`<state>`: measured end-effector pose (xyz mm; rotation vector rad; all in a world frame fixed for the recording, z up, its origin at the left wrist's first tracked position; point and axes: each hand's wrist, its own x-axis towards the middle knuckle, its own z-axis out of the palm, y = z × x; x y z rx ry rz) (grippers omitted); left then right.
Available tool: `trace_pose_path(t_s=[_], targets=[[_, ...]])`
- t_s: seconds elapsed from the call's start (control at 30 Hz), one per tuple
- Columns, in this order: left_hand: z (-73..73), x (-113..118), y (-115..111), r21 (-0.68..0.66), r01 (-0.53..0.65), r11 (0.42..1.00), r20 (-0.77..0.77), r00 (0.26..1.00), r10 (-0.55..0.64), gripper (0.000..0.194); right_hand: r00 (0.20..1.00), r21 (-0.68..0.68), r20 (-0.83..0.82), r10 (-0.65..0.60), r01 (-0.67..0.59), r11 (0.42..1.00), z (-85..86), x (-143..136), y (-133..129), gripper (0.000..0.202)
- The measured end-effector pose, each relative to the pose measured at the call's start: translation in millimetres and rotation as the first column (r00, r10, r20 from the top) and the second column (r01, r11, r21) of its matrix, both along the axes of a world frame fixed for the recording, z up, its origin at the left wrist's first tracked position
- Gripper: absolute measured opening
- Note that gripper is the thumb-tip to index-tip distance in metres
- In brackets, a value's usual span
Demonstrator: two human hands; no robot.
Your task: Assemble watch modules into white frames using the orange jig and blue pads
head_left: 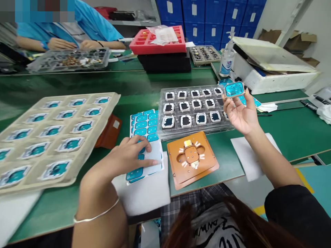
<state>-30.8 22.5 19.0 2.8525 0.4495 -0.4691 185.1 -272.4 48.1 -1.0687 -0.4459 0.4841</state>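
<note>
The right hand [241, 115] was clamped by its fingertips on a rounded rectangular piece with a shiny blue face [234, 89], raised beside the right end of a clear plastic tray [181, 132]. The left hand [124, 156], thumb and fingers apart, lay over a sheet of blue rounded stickers [141, 124] on the green desk [287, 127], near a flat orange-brown plate [178, 174].

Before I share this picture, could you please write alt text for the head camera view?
A person's right hand holds up a small frame with a shiny blue face, while the left hand rests on a sheet of blue rectangles. An orange plate and a clear tray lie between the hands on the green table; a tan tray is at left.
</note>
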Motion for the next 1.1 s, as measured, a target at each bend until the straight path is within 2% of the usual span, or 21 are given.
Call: trace_pose_path(t_s=[0.1,0.17,0.3,0.37,0.47,0.5,0.57,0.63,0.7,0.87,1.0,1.1], targets=[[-8.3,7,5,0.042,-0.095,0.995,0.148,0.985,0.088,0.057,0.998,-0.036,0.053,0.039,-0.037,0.999,-0.4,-7,1,0.047],[-16.9,13,12,0.069,-0.139,0.988,0.235,0.965,0.12,0.061,0.983,-0.119,0.16,0.086,-0.067,0.991,-1.3,-7,-1,0.055],[-30.8,26,28,0.02,-0.155,0.988,0.272,0.951,0.144,0.067,0.873,-0.312,0.436,0.218,-0.08,0.947,-4.8,-1,-5,0.073],[-32.1,31,35,-0.011,-0.159,0.987,0.26,0.953,0.156,0.066,0.847,-0.32,0.493,0.199,-0.036,0.947,-7.0,7,-8,0.071],[-29.0,36,39,-0.064,-0.155,0.986,0.241,0.956,0.166,0.063,0.833,-0.271,0.552,0.028,0.148,0.951,-10.6,28,-13,0.047],[-27.5,36,40,-0.076,-0.159,0.984,0.241,0.955,0.173,0.064,0.799,-0.275,0.601,-0.037,0.25,0.928,-12.0,37,-14,0.039],[-24.8,38,39,-0.088,-0.184,0.979,0.24,0.95,0.2,0.068,0.694,-0.324,0.714,-0.099,0.452,0.831,-14.7,57,-18,0.028],[-22.3,39,38,-0.094,-0.212,0.973,0.217,0.949,0.228,0.075,0.615,-0.4,0.787,-0.048,0.569,0.718,-17.2,73,-20,0.02],[-20.3,40,37,-0.094,-0.226,0.97,0.176,0.955,0.239,0.079,0.574,-0.459,0.818,0.042,0.606,0.649,-19.0,82,-21,0.014],[-21.6,42,41,-0.093,-0.229,0.969,0.106,0.965,0.238,0.077,0.482,-0.5,0.85,0.213,0.612,0.612,-21.7,87,-16,0.019],[-28.2,41,49,-0.084,-0.176,0.981,0.147,0.971,0.187,0.073,0.402,-0.471,0.879,0.255,0.652,0.595,-25.5,90,-10,0.017],[-27.9,41,48,-0.075,-0.157,0.985,0.165,0.972,0.168,0.069,0.383,-0.467,0.883,0.272,0.667,0.581,-27.9,91,-6,0.015]])
